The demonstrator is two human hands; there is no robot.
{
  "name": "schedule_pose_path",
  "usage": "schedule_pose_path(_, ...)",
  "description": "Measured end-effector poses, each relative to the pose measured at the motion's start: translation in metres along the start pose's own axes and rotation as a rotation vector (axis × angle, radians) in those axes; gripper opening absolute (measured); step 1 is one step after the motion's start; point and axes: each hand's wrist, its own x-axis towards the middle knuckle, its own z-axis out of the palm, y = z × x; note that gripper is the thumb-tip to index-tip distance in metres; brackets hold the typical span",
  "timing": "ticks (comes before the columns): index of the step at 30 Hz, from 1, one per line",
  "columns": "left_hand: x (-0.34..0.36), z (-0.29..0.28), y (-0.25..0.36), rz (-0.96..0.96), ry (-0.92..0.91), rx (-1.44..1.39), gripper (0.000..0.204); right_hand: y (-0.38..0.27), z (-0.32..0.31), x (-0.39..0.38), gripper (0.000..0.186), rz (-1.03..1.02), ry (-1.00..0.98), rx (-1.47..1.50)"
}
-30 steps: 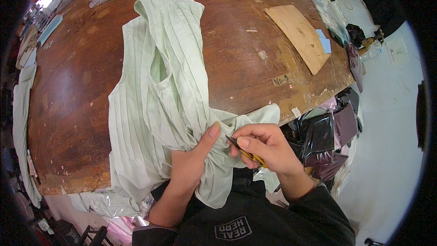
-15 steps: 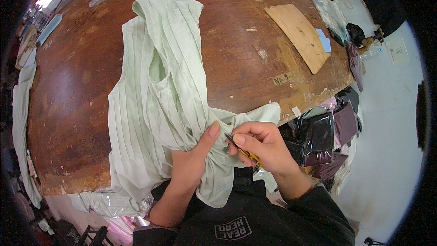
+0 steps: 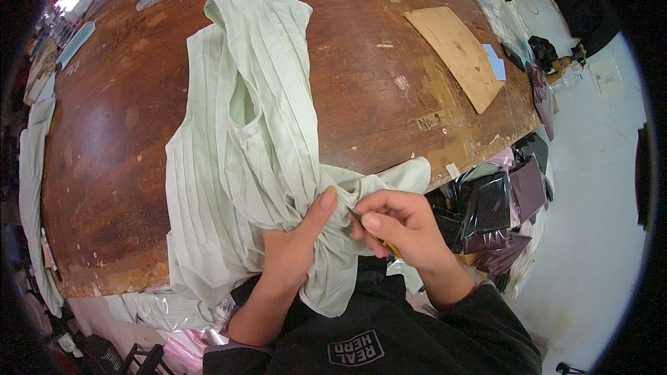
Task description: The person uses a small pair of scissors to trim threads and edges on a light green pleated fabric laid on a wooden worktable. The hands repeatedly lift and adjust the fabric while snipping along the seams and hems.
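Note:
A pale green pleated garment (image 3: 278,107) lies over the near side of the table, its bunched end hanging past the front edge. My left hand (image 3: 295,236) is closed on the gathered cloth, thumb on top. Beside it on the right, my right hand (image 3: 403,226) grips small yellow-handled thread snips (image 3: 382,242). Their dark tip points at the cloth near my left thumb. The fingers hide most of the snips, and I cannot tell whether the blades touch the fabric.
The worn brown wooden table (image 3: 375,90) carries a tan board (image 3: 455,55) with a light blue piece of paper (image 3: 494,62) at the right. Plastic-wrapped dark packets (image 3: 486,205) are piled below its right edge. Pale folded cloth (image 3: 36,167) lies along the left edge.
My right hand has moved slightly right and down, drawing the tip of the snips a little away from my left thumb. The garment has shifted very slightly; my left hand keeps its hold.

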Motion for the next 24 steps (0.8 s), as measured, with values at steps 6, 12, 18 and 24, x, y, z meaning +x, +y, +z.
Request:
schedule_pose_path(6,0.001,-0.002,-0.003,0.016,0.007,-0.036,0.038,0.001,-0.002,0.004,0.026,-0.729,-0.018,-0.717)
schedule_pose_path(12,-0.001,-0.007,-0.002,-0.033,0.023,-0.079,0.038,0.022,0.006,0.013,0.029,-0.773,-0.107,-0.816)
schedule_pose_path(18,-0.003,-0.006,0.005,-0.084,0.017,-0.011,0.040,0.023,0.011,0.008,0.029,-0.719,-0.175,-0.846)
schedule_pose_path(24,-0.002,0.000,0.004,-0.055,0.044,-0.030,0.044,0.006,0.014,-0.006,0.030,-0.630,-0.237,-0.935)
